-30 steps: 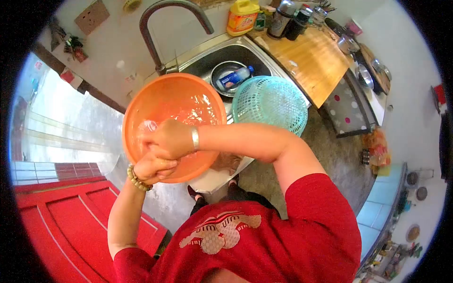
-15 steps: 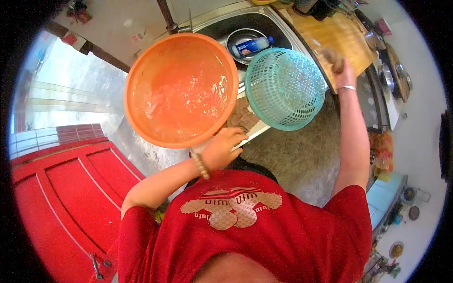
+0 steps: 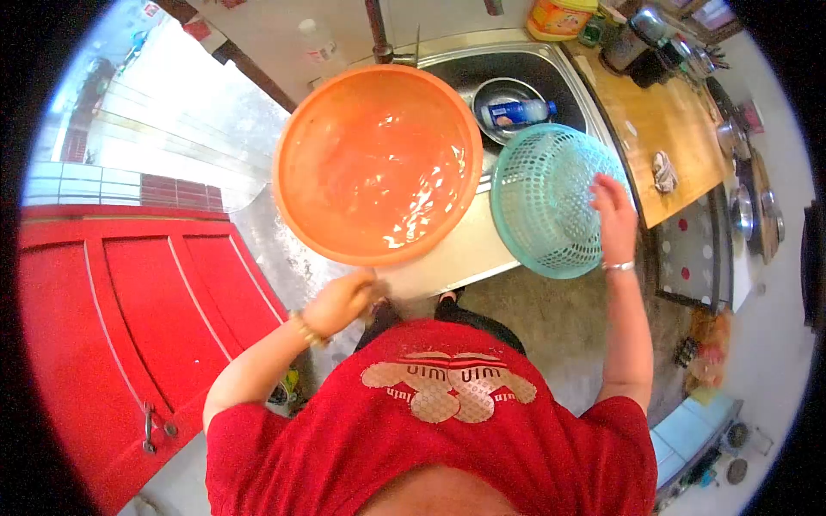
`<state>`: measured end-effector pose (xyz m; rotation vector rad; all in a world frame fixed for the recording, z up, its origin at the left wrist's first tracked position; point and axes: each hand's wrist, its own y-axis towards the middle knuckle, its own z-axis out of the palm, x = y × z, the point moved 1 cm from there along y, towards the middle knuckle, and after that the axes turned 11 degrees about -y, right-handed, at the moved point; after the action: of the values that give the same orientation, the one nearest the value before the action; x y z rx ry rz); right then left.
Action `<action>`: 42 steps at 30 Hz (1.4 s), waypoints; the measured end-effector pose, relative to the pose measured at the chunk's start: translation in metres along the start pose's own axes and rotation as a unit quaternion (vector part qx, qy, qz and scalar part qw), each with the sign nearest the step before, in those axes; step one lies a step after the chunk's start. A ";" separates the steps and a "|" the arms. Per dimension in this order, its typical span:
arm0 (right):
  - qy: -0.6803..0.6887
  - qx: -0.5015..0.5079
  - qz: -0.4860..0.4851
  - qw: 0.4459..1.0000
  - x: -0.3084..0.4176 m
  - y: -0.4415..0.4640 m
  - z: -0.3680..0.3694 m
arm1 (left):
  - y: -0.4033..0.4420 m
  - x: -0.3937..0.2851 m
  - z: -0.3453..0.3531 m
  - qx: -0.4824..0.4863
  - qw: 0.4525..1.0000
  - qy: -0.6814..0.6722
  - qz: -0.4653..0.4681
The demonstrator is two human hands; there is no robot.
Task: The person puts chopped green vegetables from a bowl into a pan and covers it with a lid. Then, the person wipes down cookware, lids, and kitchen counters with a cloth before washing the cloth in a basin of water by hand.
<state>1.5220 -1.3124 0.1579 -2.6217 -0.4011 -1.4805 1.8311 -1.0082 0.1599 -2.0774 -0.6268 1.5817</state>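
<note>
My left hand (image 3: 342, 303) is just below the near rim of the orange basin (image 3: 379, 245), its fingers curled around something brownish and blurred. Water glints inside the basin. Over the right side of the turquoise perforated basket (image 3: 551, 206) is my right hand (image 3: 615, 219), holding nothing, its fingers apart. A small crumpled cloth-like piece (image 3: 663, 172) lies on the wooden board (image 3: 667, 129), right of the basket.
Behind the basket, the steel sink (image 3: 559, 73) holds a metal bowl (image 3: 493, 92) with a blue-labelled bottle (image 3: 520, 113) in it. A yellow jug (image 3: 561, 17) and dark jars (image 3: 632, 43) stand at the back. A red door (image 3: 146, 310) is at left.
My right hand has let go of the crumpled piece on the board and moved back over the basket. The brown item is gone from the counter; my left hand has moved left.
</note>
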 end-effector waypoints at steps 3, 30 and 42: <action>-0.036 0.107 -0.063 0.992 0.031 -0.025 0.054 | -0.042 0.000 -0.038 -0.099 0.977 -0.187 0.002; -0.075 0.255 -0.202 0.942 0.171 -0.060 0.287 | 0.168 0.039 -0.063 -0.043 0.655 -0.750 0.079; -0.197 0.211 -0.257 0.922 0.148 -0.069 0.324 | 0.139 0.002 -0.068 -0.186 0.622 -0.761 0.014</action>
<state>1.8426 -1.1495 0.1126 -2.5324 -1.3642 -0.7928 1.9088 -1.1226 0.0910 -0.2739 -1.4591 3.1737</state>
